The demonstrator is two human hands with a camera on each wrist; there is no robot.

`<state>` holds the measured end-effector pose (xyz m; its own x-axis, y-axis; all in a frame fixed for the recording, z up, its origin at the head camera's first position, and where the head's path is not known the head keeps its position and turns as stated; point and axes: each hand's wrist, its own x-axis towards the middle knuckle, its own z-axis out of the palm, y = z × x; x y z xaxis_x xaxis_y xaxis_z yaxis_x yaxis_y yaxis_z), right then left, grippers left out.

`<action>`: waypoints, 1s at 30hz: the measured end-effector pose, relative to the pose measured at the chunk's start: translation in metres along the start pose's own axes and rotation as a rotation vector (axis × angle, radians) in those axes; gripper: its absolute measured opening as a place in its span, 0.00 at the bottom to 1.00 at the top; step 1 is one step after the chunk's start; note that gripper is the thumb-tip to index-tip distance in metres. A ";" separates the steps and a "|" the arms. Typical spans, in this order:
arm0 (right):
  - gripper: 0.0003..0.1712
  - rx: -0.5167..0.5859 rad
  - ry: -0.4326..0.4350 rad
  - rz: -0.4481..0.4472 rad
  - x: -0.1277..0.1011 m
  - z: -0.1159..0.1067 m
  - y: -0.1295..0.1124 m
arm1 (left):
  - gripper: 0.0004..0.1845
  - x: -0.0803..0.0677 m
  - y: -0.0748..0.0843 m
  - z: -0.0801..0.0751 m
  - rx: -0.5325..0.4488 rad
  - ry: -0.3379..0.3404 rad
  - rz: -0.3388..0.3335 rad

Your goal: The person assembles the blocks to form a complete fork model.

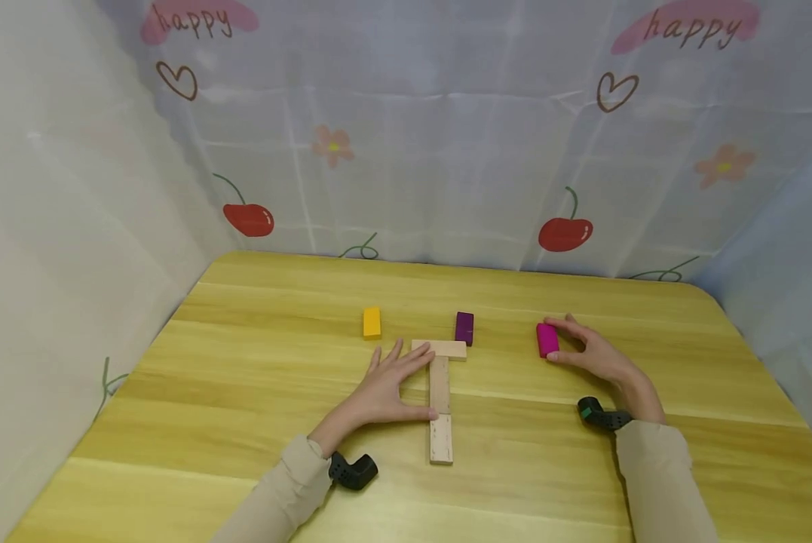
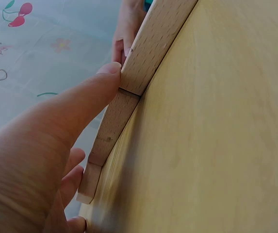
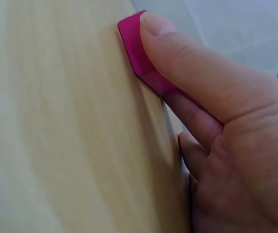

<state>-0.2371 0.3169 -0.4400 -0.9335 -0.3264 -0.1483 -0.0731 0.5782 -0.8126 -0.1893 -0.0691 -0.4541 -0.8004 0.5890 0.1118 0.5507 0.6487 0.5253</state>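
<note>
Three plain wooden blocks form a T on the table: a crosswise block (image 1: 455, 350) at the far end, then an upright-running block (image 1: 439, 388) and a nearer block (image 1: 441, 443) end to end. My left hand (image 1: 378, 392) spreads over their left side, its fingers fairly straight. Its thumb (image 2: 88, 99) touches the side near the joint of the two lengthwise blocks, and a fingertip lies at the crosswise block. Off to the right, my right hand (image 1: 605, 358) pinches a magenta block (image 1: 547, 341) between thumb and fingers. In the right wrist view, the thumb covers part of this magenta block (image 3: 136, 48).
A yellow block (image 1: 372, 323) lies beyond my left fingers. Close behind the crosswise block's right end is a purple block (image 1: 464, 328). The wooden table (image 1: 277, 324) ends at a printed curtain (image 1: 412, 173) at the back.
</note>
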 end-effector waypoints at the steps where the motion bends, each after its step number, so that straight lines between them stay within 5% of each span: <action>1: 0.40 0.006 0.004 0.001 0.000 0.000 0.001 | 0.50 0.000 0.000 0.000 0.002 -0.001 0.000; 12: 0.41 -0.028 0.052 -0.023 0.004 0.003 0.003 | 0.51 0.001 -0.002 0.000 0.004 0.001 -0.003; 30: 0.40 0.082 0.100 -0.008 0.007 -0.005 -0.001 | 0.50 0.003 0.002 -0.003 0.004 -0.015 -0.011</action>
<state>-0.2448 0.3178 -0.4371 -0.9637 -0.2521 -0.0880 -0.0556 0.5118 -0.8573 -0.1917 -0.0676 -0.4498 -0.8026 0.5891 0.0938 0.5432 0.6568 0.5230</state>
